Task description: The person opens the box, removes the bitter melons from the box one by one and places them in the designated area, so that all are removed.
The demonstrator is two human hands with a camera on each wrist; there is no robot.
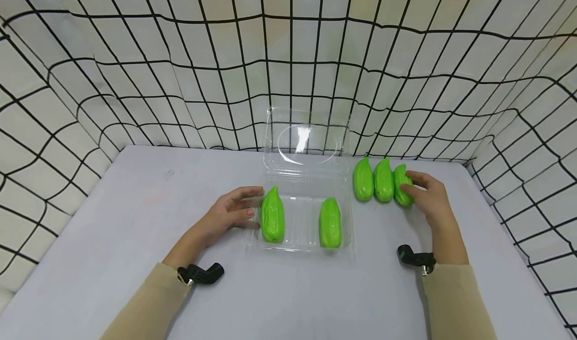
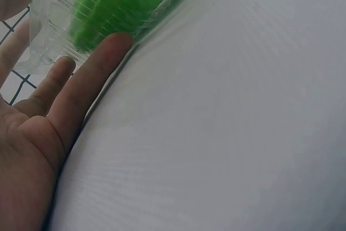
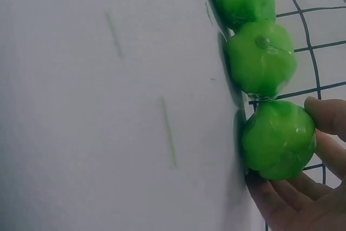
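Clock centred on the clear plastic container (image 1: 301, 220), 12 at the far edge of the head view; container sits on the white table (image 1: 311, 295), its clear lid (image 1: 311, 144) folded back at 12 o'clock; two bright green gourds inside, both pointing roughly toward 12; one, the left gourd (image 1: 273, 217), lies along the 9 o'clock wall, the other, the right gourd (image 1: 331, 224), along the 3 o'clock side, bare floor between them.

Left hand (image 1: 227, 211) at 9 o'clock, fingers loosely extended and spread, fingertips at the container's wall just beside the left gourd; nothing gripped.

Three more gourds outside at about 2 o'clock, in a close side-by-side row: inner gourd (image 1: 363, 181), middle gourd (image 1: 383, 181), outermost gourd (image 1: 402, 186); right hand (image 1: 429, 197), between 2 and 3 o'clock, partly closed, thumb and fingers curved round the outermost gourd, which lies next to the middle gourd.

Black wrist cameras on both wrists, left camera (image 1: 205, 274) at about 8 o'clock, right camera (image 1: 415, 258) at about 4; beige sleeves, left sleeve (image 1: 146, 302) and right sleeve (image 1: 459, 302), come in from 7 and 5; black mesh (image 1: 291, 61) over pale backing behind the table, from 10 round to 2.
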